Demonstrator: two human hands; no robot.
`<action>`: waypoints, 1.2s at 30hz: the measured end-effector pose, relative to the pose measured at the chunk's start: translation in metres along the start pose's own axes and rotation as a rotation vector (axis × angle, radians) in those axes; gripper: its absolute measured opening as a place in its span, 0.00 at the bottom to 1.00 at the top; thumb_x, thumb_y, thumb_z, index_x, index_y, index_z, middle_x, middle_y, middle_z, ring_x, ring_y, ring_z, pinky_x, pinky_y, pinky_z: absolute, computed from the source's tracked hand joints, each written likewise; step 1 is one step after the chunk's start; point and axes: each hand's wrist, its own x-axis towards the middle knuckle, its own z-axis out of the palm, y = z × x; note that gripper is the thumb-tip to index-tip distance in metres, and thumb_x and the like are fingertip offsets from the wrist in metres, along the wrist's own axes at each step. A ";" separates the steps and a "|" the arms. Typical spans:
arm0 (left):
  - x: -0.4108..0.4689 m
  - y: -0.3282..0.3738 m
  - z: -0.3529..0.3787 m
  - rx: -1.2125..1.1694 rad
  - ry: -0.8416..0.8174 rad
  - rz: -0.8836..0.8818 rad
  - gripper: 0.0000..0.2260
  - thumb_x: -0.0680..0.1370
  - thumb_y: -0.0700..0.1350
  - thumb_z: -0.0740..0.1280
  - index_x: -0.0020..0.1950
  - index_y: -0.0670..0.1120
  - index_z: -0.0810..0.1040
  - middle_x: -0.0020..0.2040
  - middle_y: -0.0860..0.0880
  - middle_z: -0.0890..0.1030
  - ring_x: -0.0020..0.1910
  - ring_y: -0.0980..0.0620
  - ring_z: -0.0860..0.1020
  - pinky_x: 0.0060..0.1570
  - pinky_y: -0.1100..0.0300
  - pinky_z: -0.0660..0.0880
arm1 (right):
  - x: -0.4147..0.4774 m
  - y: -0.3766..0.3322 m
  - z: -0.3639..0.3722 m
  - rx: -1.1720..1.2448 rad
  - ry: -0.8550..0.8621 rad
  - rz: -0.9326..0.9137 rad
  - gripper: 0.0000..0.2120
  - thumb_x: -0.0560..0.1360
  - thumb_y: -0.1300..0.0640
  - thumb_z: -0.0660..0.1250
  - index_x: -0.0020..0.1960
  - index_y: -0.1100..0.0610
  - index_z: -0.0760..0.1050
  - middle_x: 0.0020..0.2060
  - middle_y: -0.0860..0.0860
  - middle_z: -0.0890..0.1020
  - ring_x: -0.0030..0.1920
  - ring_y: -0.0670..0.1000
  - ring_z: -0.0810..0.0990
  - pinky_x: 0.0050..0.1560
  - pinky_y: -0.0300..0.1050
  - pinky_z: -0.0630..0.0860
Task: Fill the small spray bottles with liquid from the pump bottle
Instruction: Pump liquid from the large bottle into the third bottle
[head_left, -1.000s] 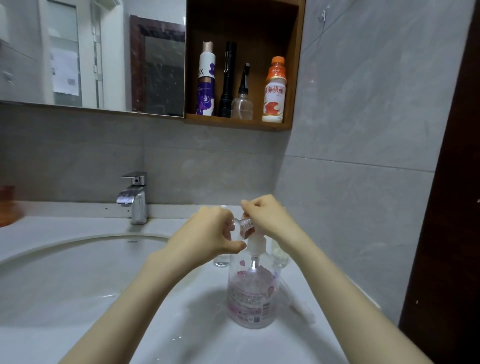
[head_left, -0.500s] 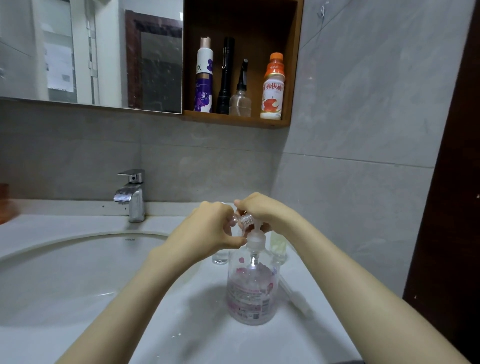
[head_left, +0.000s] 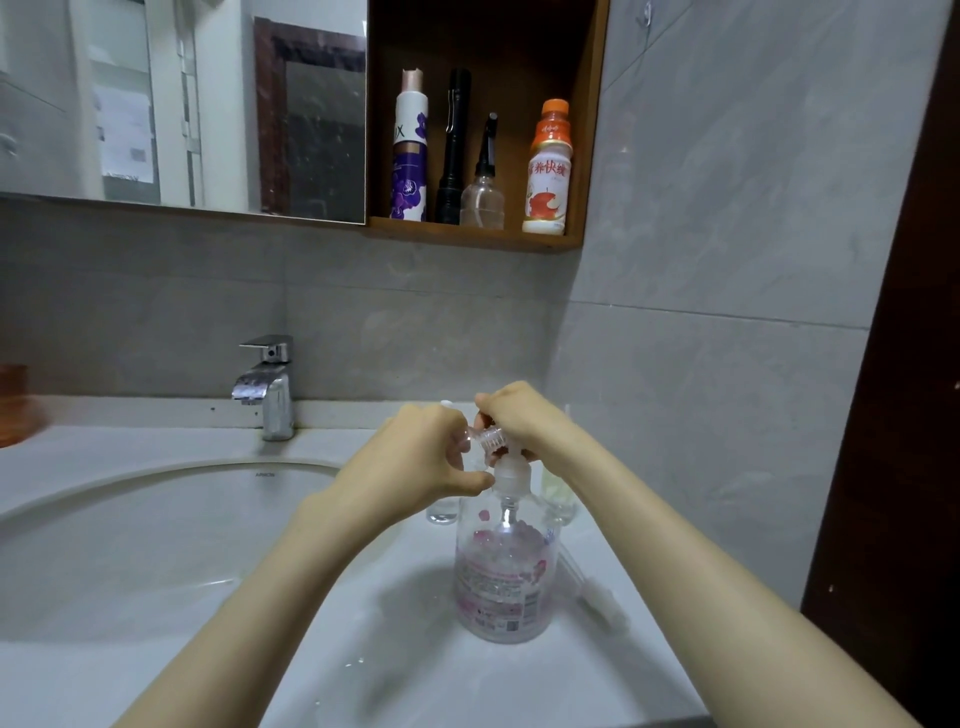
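A clear pump bottle (head_left: 501, 587) with a pink label stands on the white counter, about a third full. My left hand (head_left: 415, 457) grips a small clear spray bottle (head_left: 485, 439), held sideways with its ridged neck pointing right, just above the pump collar. My right hand (head_left: 519, 415) is curled over the top of the pump, and its fingers hide the pump head and touch the small bottle's neck. Two more small bottles stand behind the pump bottle: one clear bottle (head_left: 441, 512) and one with yellowish liquid (head_left: 558, 488).
A white spray tube part (head_left: 597, 597) lies on the counter to the right of the pump bottle. The sink basin (head_left: 156, 545) and chrome faucet (head_left: 267, 387) are on the left. A wooden shelf (head_left: 478, 236) above holds several bottles. The tiled wall is close on the right.
Both hands stay at the pump top with the small bottle between them. Only the view has shifted slightly.
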 end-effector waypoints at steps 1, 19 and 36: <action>0.001 0.000 0.000 0.004 0.003 0.004 0.12 0.68 0.49 0.75 0.41 0.42 0.78 0.32 0.57 0.75 0.30 0.60 0.73 0.32 0.68 0.66 | 0.001 0.000 0.000 -0.002 0.015 0.001 0.16 0.81 0.56 0.53 0.37 0.59 0.70 0.29 0.55 0.74 0.28 0.54 0.73 0.30 0.40 0.65; 0.000 0.000 -0.002 -0.028 0.046 -0.003 0.13 0.68 0.52 0.74 0.37 0.42 0.77 0.32 0.52 0.80 0.31 0.57 0.75 0.38 0.55 0.75 | -0.007 -0.009 -0.005 -0.072 -0.093 0.081 0.16 0.79 0.58 0.53 0.36 0.58 0.73 0.31 0.53 0.76 0.31 0.53 0.74 0.36 0.43 0.71; -0.002 0.002 0.000 -0.044 0.024 -0.025 0.15 0.68 0.50 0.75 0.30 0.49 0.69 0.31 0.55 0.76 0.29 0.60 0.72 0.32 0.63 0.68 | -0.006 -0.003 -0.003 0.048 -0.007 0.051 0.15 0.81 0.57 0.53 0.37 0.57 0.70 0.29 0.53 0.74 0.24 0.52 0.73 0.27 0.38 0.64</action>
